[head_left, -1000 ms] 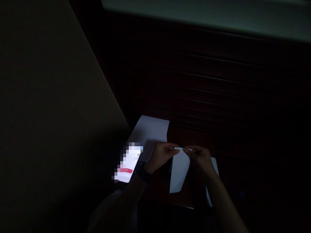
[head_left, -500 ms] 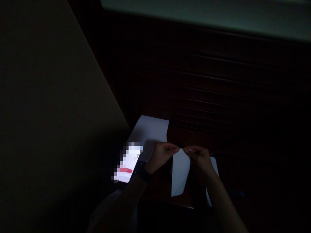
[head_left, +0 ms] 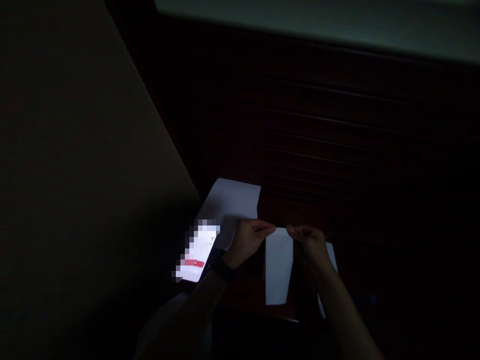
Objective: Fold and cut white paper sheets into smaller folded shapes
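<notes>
A narrow white piece of paper hangs between my hands, held by its top edge. My left hand pinches its upper left corner between thumb and fingers; a dark band circles that wrist. At the upper right corner, my right hand is closed on the paper in the same way. Behind my left hand lies a larger white sheet. A phone with a lit screen, partly pixelated, is left of my left wrist. Part of another white paper shows behind my right forearm.
The papers are over a dark wooden surface, whose front edge catches some light. Dark slatted panelling rises behind it, and a plain wall stands at the left. A small blue thing lies at the right, too dim to name.
My right hand has moved slightly right, away from my left. The paper between them has gone from curved to flatter and straighter.
</notes>
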Motion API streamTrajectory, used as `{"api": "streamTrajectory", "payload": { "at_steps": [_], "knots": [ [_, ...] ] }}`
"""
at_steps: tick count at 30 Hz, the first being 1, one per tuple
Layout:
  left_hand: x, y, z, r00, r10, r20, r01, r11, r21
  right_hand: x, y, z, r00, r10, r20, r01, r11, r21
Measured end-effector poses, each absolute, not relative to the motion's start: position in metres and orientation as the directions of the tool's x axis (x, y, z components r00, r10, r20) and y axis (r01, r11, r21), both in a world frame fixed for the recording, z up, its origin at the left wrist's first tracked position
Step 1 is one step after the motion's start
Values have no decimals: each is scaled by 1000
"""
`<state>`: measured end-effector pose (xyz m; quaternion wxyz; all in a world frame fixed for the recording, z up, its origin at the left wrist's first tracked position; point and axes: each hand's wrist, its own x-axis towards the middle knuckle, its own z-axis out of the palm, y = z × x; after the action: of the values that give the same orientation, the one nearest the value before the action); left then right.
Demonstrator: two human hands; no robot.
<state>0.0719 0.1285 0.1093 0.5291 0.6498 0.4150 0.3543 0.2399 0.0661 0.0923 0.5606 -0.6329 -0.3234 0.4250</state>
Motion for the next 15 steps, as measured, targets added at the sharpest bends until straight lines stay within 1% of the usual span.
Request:
{"api": "streamTrajectory", "payload": {
  "at_steps": [3, 6, 10, 15],
  "knots": [
    [71, 129, 107, 380, 924, 28, 162, -97, 982, 240, 66, 89, 364, 907, -212, -107, -185, -977],
    [71, 130, 106, 353, 935, 34, 178, -103, 979, 239, 66, 86, 323, 919, -227, -80, -213, -974],
    [70, 132, 107, 362, 932, 15, 169, -81, 982, 238, 65, 84, 342, 914, -220, -69, -209, -975],
    [69, 132, 111, 325, 946, 14, 175, -75, 982, 237, 65, 81, 341, 913, -223, -44, -222, -974]
  ]
}}
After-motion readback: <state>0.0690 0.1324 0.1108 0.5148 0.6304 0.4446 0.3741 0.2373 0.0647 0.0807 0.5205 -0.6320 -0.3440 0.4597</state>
